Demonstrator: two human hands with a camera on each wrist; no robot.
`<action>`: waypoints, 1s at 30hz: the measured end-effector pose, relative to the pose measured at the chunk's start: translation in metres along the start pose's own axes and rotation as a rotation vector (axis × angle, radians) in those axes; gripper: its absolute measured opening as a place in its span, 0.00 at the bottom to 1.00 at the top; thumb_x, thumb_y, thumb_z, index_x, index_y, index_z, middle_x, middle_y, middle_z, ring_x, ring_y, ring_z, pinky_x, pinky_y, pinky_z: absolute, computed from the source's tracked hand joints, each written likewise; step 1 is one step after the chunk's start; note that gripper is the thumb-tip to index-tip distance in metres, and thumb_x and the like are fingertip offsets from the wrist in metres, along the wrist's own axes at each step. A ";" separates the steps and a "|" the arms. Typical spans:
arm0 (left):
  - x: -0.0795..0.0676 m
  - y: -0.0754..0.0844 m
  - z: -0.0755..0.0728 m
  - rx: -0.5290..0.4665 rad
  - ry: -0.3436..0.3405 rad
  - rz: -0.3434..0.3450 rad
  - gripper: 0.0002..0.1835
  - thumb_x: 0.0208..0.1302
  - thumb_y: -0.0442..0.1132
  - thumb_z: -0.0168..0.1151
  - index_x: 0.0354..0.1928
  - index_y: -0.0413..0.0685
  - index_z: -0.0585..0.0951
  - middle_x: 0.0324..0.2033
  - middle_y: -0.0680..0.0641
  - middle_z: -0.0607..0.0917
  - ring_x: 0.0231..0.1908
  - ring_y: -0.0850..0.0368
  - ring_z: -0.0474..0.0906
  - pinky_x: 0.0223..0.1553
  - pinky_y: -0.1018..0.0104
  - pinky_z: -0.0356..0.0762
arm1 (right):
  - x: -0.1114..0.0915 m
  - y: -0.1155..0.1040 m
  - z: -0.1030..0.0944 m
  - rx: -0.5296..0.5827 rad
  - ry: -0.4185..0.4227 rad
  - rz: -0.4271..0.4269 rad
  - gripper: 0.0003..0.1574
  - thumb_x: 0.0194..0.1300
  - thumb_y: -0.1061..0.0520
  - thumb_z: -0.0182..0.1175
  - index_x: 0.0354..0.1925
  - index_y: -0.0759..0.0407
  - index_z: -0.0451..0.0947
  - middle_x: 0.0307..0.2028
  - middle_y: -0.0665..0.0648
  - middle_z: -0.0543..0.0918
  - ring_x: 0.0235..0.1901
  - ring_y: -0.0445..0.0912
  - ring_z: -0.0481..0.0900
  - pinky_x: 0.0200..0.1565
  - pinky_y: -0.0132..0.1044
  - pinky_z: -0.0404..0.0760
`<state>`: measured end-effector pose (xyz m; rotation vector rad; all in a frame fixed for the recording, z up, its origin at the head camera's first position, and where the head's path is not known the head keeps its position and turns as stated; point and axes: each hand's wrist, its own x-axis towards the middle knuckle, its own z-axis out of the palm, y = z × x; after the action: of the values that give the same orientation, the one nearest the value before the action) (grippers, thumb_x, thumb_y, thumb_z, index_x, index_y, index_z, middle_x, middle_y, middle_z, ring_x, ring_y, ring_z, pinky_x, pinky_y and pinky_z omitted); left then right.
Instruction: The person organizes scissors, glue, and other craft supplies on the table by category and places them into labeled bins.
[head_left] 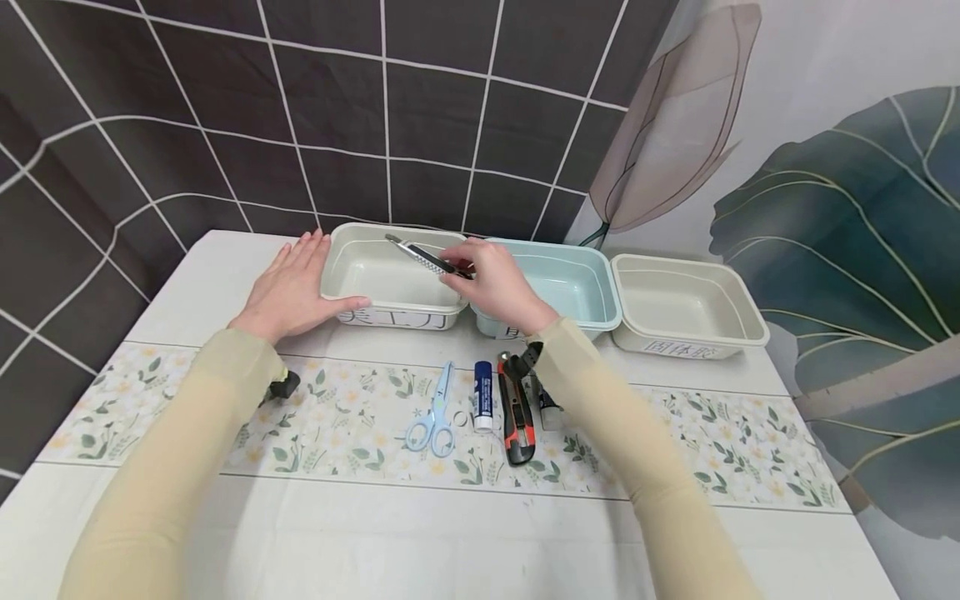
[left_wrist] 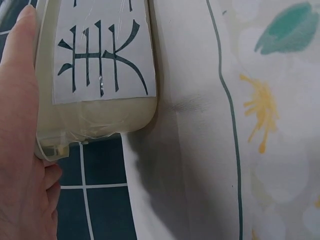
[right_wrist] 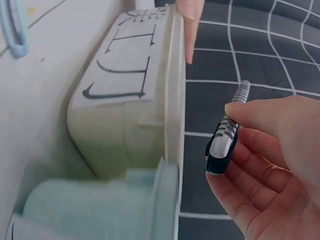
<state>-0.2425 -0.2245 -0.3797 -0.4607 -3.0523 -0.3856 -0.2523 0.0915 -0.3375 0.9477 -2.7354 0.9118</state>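
My right hand (head_left: pixel 495 279) pinches a silver and black utility knife (head_left: pixel 423 256) between thumb and fingers. The knife is over the left cream bin (head_left: pixel 390 308), tilted, with its far end toward the bin's back wall. In the right wrist view the same knife (right_wrist: pixel 225 135) shows its patterned silver body and dark end. My left hand (head_left: pixel 296 287) lies against the left end of that bin, fingers straight and thumb along the front rim. A white paper label (left_wrist: pixel 105 55) with dark characters is stuck on the bin's front.
A light blue bin (head_left: pixel 611 292) and another cream bin (head_left: pixel 690 342) stand in a row to the right. In front lie blue scissors (head_left: pixel 433 417), a small ring (head_left: pixel 461 419), a glue stick (head_left: pixel 483 396), a red-black utility knife (head_left: pixel 516 417) and a dark-and-white tube (head_left: pixel 550 410), partly hidden by my right wrist.
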 end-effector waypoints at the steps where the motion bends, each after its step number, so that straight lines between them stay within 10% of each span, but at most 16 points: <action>1: 0.000 0.000 0.000 0.000 -0.001 0.000 0.66 0.60 0.79 0.53 0.79 0.31 0.45 0.78 0.32 0.46 0.78 0.40 0.38 0.77 0.51 0.30 | 0.005 0.000 0.003 -0.007 -0.014 0.002 0.19 0.70 0.56 0.67 0.56 0.61 0.84 0.47 0.55 0.85 0.42 0.43 0.81 0.44 0.34 0.81; 20: 0.001 0.000 -0.001 -0.007 -0.016 -0.009 0.67 0.60 0.80 0.51 0.79 0.32 0.44 0.78 0.32 0.45 0.78 0.40 0.37 0.77 0.52 0.30 | 0.063 -0.004 0.051 -0.124 -0.150 0.073 0.19 0.67 0.59 0.68 0.55 0.61 0.86 0.38 0.53 0.84 0.35 0.44 0.77 0.39 0.32 0.77; 30: 0.000 0.001 -0.003 -0.006 -0.029 -0.011 0.66 0.60 0.79 0.52 0.79 0.32 0.43 0.78 0.32 0.45 0.78 0.40 0.37 0.77 0.52 0.29 | 0.066 -0.008 0.052 -0.189 -0.152 0.121 0.27 0.68 0.54 0.69 0.62 0.63 0.80 0.56 0.58 0.85 0.56 0.47 0.81 0.58 0.34 0.78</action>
<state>-0.2419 -0.2244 -0.3769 -0.4534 -3.0844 -0.3920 -0.2956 0.0217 -0.3577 0.8586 -2.9696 0.6052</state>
